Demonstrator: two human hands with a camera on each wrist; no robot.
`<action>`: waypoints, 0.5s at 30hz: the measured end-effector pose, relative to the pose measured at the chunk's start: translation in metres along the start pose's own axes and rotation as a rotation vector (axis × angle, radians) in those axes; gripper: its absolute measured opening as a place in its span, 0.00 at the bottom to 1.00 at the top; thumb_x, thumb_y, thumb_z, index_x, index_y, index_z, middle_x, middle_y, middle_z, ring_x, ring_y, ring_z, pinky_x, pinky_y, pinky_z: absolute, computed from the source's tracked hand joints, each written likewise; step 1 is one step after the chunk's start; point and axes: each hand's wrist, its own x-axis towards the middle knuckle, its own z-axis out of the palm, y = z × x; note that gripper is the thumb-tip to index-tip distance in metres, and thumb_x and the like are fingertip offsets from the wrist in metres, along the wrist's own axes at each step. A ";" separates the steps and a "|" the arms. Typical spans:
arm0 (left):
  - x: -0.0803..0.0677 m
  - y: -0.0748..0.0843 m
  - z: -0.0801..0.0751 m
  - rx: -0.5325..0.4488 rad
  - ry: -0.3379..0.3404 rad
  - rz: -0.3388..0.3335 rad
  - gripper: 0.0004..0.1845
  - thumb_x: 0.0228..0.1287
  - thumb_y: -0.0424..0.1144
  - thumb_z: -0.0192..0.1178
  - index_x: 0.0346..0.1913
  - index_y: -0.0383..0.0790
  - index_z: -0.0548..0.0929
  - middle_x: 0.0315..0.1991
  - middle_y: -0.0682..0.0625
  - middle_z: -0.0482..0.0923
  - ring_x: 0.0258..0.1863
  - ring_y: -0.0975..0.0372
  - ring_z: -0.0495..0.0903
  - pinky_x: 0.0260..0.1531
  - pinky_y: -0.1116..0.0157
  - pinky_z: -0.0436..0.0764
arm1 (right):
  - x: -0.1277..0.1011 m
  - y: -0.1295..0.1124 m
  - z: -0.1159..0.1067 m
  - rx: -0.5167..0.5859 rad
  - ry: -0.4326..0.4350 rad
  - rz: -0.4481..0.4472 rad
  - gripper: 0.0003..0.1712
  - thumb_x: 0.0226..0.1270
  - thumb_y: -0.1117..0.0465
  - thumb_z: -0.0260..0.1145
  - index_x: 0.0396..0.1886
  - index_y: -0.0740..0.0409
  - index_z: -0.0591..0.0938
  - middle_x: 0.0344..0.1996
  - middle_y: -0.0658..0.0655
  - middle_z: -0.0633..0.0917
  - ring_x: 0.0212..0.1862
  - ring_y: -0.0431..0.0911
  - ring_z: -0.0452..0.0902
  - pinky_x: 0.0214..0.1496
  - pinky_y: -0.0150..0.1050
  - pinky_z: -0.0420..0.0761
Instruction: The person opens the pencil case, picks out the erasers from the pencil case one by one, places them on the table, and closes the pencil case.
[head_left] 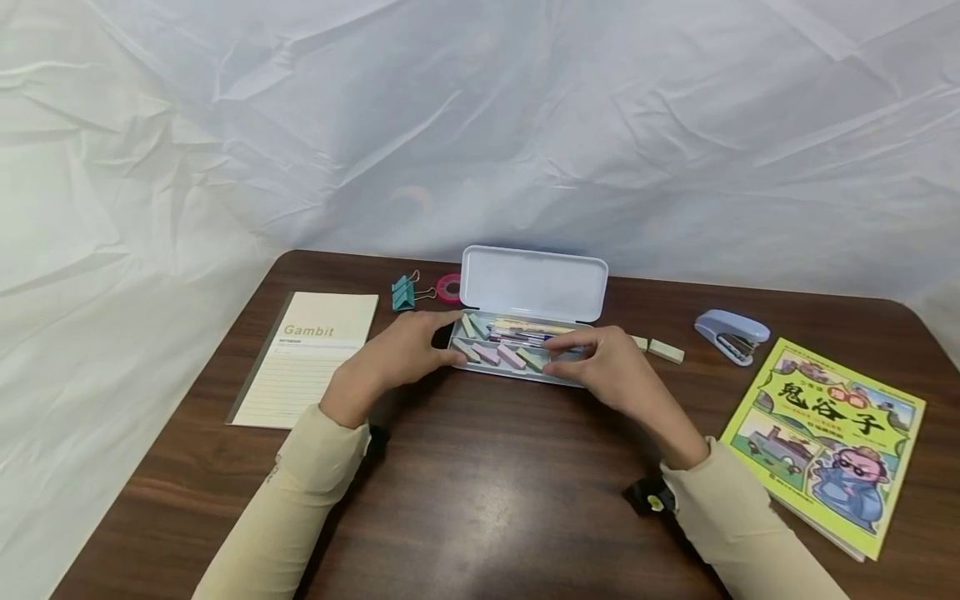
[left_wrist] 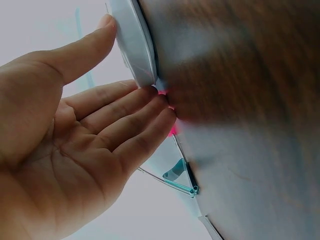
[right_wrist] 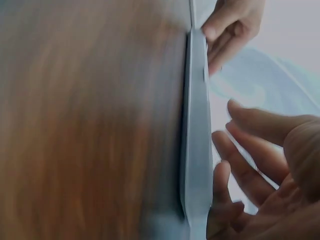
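An open pencil case is seen in the middle of the brown tabletop, with its pale blue lid standing up at the far side. Inside the pencil case, small pastel blocks are laid in a row at the near side, and some pens are laid behind them.

The left hand is placed at the left end of the pencil case. In the left wrist view its fingers are seen almost straight, the tips touching the end of the case and the thumb resting on its edge, so this grip is relaxed and nothing is clasped by it.

The right hand is held over the right part of the pencil case. Its fingers are seen loosely bent beside the case wall; whether one block is pinched by this grip cannot be told.

Just right of the pencil case two more blocks are lying, and farther right a stapler and a picture book are found. Left of the pencil case a notebook is lying, and behind its left end a binder clip and a pink tape roll are seen
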 end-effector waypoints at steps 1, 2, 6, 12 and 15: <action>-0.002 0.003 -0.002 -0.001 0.001 -0.002 0.45 0.74 0.63 0.76 0.89 0.58 0.73 0.81 0.53 0.81 0.83 0.55 0.78 0.86 0.49 0.77 | 0.000 -0.001 0.002 -0.001 0.002 0.001 0.17 0.78 0.56 0.80 0.62 0.50 0.96 0.68 0.63 0.92 0.31 0.44 0.77 0.36 0.40 0.75; -0.003 0.006 -0.003 -0.004 0.003 -0.003 0.45 0.74 0.63 0.77 0.89 0.58 0.73 0.81 0.53 0.82 0.83 0.55 0.78 0.85 0.48 0.78 | 0.001 -0.002 0.003 -0.003 0.004 0.004 0.17 0.78 0.56 0.80 0.62 0.50 0.96 0.70 0.63 0.91 0.32 0.45 0.77 0.36 0.40 0.74; -0.016 0.030 -0.017 -0.036 -0.004 -0.029 0.44 0.76 0.58 0.77 0.88 0.52 0.74 0.81 0.47 0.82 0.84 0.49 0.78 0.85 0.44 0.77 | 0.002 -0.004 0.007 -0.021 0.019 0.013 0.16 0.78 0.57 0.80 0.61 0.50 0.96 0.69 0.63 0.91 0.26 0.45 0.69 0.33 0.40 0.71; -0.036 0.062 -0.040 -0.096 -0.039 -0.057 0.43 0.78 0.51 0.77 0.88 0.44 0.73 0.82 0.41 0.79 0.86 0.45 0.74 0.88 0.44 0.74 | 0.003 -0.005 0.012 -0.066 0.046 -0.007 0.15 0.77 0.58 0.80 0.59 0.51 0.97 0.69 0.63 0.91 0.24 0.44 0.63 0.35 0.40 0.70; -0.031 0.054 -0.035 -0.083 -0.036 -0.052 0.43 0.77 0.54 0.77 0.88 0.46 0.73 0.82 0.42 0.80 0.86 0.45 0.75 0.87 0.44 0.75 | 0.005 -0.006 0.014 -0.080 0.054 -0.010 0.14 0.77 0.58 0.80 0.59 0.50 0.97 0.68 0.63 0.92 0.26 0.44 0.64 0.35 0.40 0.70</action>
